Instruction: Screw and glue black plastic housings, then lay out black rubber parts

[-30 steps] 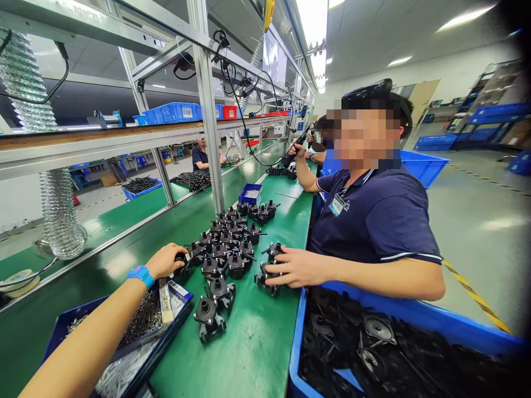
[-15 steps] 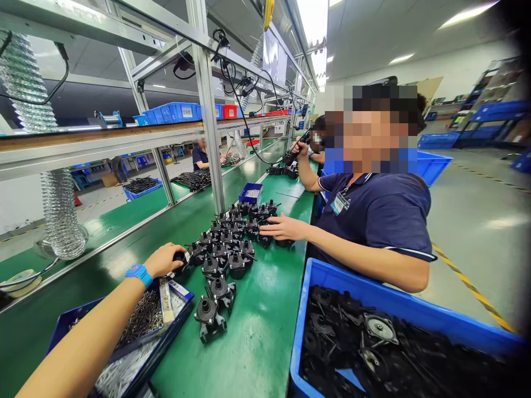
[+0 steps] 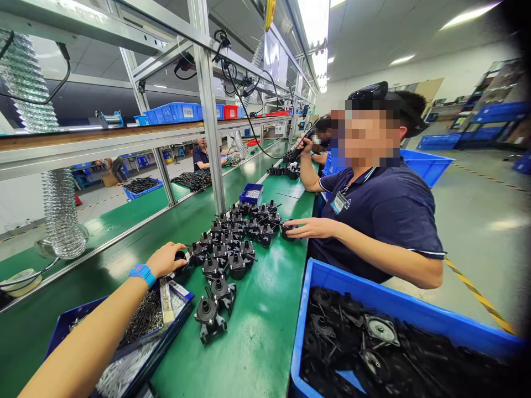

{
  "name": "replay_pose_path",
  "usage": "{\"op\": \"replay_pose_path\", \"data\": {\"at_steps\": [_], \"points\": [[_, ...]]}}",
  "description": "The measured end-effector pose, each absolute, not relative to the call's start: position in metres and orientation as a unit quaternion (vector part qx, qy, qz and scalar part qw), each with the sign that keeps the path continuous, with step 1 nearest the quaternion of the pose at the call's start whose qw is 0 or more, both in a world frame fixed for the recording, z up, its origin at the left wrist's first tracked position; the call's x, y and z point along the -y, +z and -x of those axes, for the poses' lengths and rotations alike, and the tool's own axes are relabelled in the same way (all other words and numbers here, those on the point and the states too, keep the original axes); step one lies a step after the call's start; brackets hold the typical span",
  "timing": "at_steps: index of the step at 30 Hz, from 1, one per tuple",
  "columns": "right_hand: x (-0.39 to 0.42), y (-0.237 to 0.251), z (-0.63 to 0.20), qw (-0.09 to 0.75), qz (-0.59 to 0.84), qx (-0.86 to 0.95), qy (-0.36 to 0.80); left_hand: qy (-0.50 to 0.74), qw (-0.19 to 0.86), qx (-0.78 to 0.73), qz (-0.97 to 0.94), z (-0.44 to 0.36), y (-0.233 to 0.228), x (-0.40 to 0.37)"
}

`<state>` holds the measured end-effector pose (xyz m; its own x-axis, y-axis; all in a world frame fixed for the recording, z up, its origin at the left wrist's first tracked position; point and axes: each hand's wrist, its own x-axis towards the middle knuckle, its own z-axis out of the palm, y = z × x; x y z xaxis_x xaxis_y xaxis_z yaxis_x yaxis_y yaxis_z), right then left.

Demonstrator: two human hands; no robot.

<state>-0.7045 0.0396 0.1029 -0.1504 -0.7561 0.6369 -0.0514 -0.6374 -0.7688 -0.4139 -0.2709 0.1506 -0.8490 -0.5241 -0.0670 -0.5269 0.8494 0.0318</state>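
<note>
**Black housings crowd the green counter, one under the left hand**

At 8 o'clock a blue tray (image 3: 62,329) holds a tangle of thin dark metal screws and a few labelled packets. Just above it the left hand (image 3: 166,258), a blue wristband (image 3: 141,273) on its wrist, is cupped over a small black housing (image 3: 180,260) at the near edge of the cluster; how firmly the fingers close I cannot tell. The right hand is out of view.

At the centre, the cluster of black housings (image 3: 232,240) stands in rough rows on the matte green counter (image 3: 257,342): glossy moulded plastic, round-bodied with a stub on top and flat mounting ears. Two more (image 3: 209,318) sit apart at 6 o'clock. Judging by the rows, many pieces are already set out.

At 2 o'clock a co-worker's hand (image 3: 313,228) rests on a housing at the far edge. At 4 o'clock a blue plastic bin (image 3: 415,315) is heaped with black parts, so plenty remains.
</note>
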Motion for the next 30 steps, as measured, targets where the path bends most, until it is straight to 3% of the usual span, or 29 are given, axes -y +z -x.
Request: {"op": "replay_pose_path", "data": {"at_steps": [7, 12, 16, 22, 30], "points": [[-0.031, 0.052, 0.563, 0.279, 0.574, -0.409, -0.652, 0.025, 0.028, -0.957, 0.289, 0.413, 0.147, 0.273], [-0.04, 0.037, 0.538, 0.293, 0.557, -0.428, -0.648, 0.054, 0.044, -0.962, 0.263, 0.413, 0.152, 0.279], [-0.045, 0.061, 0.596, 0.297, 0.541, -0.42, -0.665, 0.094, 0.066, -0.969, 0.218, 0.414, 0.161, 0.282], [-0.032, 0.111, 0.746, 0.31, 0.527, -0.383, -0.692, 0.106, 0.07, -0.972, 0.2, 0.418, 0.158, 0.278], [0.008, 0.109, 0.84, 0.396, 0.578, -0.336, -0.629, 0.07, 0.088, -0.968, 0.224, 0.424, 0.148, 0.282]]}}
